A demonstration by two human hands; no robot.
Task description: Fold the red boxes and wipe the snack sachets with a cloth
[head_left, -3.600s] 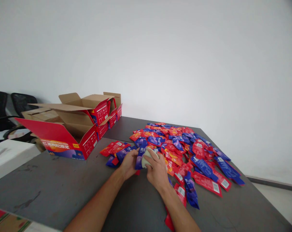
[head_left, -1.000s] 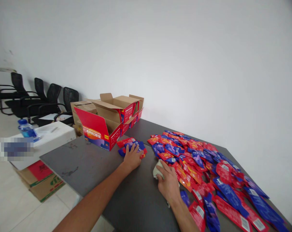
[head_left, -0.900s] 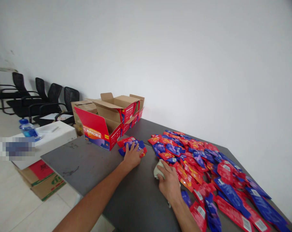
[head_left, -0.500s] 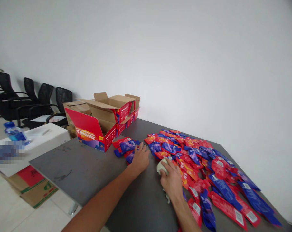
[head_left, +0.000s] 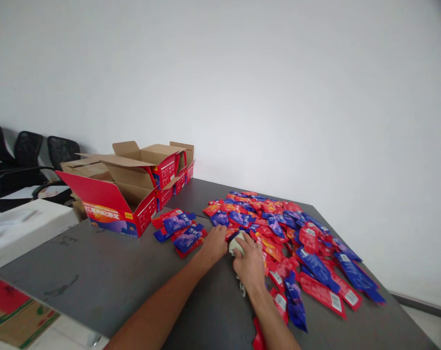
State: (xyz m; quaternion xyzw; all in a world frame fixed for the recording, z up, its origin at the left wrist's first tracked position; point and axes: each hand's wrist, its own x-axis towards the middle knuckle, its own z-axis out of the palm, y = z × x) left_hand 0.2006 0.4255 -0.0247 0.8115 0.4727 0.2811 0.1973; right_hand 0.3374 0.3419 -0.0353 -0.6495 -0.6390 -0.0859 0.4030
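Observation:
My right hand point(head_left: 248, 262) is closed around a pale crumpled cloth point(head_left: 237, 242) and rests on the dark grey table point(head_left: 107, 282) at the near edge of a wide spread of red and blue sachets point(head_left: 296, 233). Right beside it, my left hand point(head_left: 215, 245) lies on the table with its fingertips at the sachets' edge; whether it grips one is hidden. A small separate pile of sachets point(head_left: 178, 228) sits to the left of my left hand.
Open red cardboard boxes point(head_left: 121, 204) with brown flaps stand at the table's far left. Beyond them are black chairs point(head_left: 30, 160) and a white box point(head_left: 19, 228). A cardboard carton point(head_left: 12, 313) lies on the floor at lower left. A white wall runs behind.
My left hand left the small sachet pile and moved right, next to my right hand at the big spread. The view swung back to the right.

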